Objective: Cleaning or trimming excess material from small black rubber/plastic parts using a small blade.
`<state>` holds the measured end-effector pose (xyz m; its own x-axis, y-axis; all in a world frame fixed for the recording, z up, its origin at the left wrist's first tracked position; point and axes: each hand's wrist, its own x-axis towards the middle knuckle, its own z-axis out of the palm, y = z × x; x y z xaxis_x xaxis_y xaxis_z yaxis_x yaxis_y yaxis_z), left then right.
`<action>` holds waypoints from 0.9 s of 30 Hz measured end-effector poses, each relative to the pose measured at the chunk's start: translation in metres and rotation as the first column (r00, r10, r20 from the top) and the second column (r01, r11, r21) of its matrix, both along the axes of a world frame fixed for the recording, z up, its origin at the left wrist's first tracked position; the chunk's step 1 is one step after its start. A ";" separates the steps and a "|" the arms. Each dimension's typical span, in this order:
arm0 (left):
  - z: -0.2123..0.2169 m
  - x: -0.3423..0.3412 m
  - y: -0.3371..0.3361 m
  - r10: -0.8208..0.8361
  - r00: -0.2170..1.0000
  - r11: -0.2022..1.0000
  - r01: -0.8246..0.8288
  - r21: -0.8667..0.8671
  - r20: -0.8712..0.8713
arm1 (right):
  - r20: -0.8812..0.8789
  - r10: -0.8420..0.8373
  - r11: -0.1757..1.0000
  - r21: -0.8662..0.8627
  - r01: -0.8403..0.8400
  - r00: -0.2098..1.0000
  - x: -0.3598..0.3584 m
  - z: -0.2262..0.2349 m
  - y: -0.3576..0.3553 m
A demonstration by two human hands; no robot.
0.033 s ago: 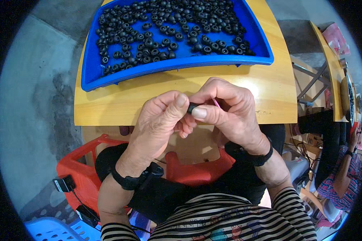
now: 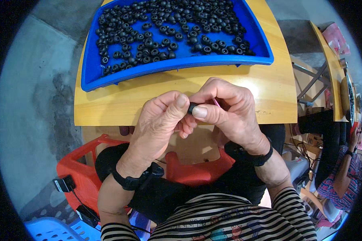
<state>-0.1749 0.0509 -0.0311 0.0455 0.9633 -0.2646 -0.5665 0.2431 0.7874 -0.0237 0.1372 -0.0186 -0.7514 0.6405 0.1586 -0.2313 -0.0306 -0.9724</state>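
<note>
1. Between the left hand (image 2: 157, 120) and right hand (image 2: 233, 110), one small black part (image 2: 192, 107), both hands' fingers clamped on it, equally near; long axis unclear.
2. Just right of it, one thin pink stick (image 2: 216, 103) at the right hand.
3. Farther, one surface (image 2: 229, 86) carries one blue tray (image 2: 181, 64) of black pieces (image 2: 171, 31), too many to count.
</note>
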 end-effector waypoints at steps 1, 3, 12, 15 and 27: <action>-0.001 0.001 0.000 -0.008 1.000 1.000 0.008 0.028 -0.028 | -0.001 -0.002 1.000 0.001 0.002 1.000 0.000 -0.001 -0.001; 0.001 0.004 0.000 0.039 0.999 0.999 -0.039 0.023 -0.021 | -0.048 -0.001 0.981 -0.193 -0.009 0.999 -0.003 -0.005 -0.004; 0.001 0.001 0.001 -0.016 0.998 0.999 0.018 -0.034 0.060 | 0.057 -0.105 0.991 -0.078 0.109 0.993 0.001 -0.003 0.002; 0.004 0.006 0.003 -0.024 0.998 0.998 0.027 -0.058 0.051 | 0.075 -0.128 0.990 -0.057 0.132 0.989 0.004 -0.006 0.003; 0.000 -0.001 0.002 -0.094 0.992 0.993 0.099 -0.067 0.085 | 0.073 -0.056 0.992 -0.113 0.064 0.996 0.003 -0.002 0.002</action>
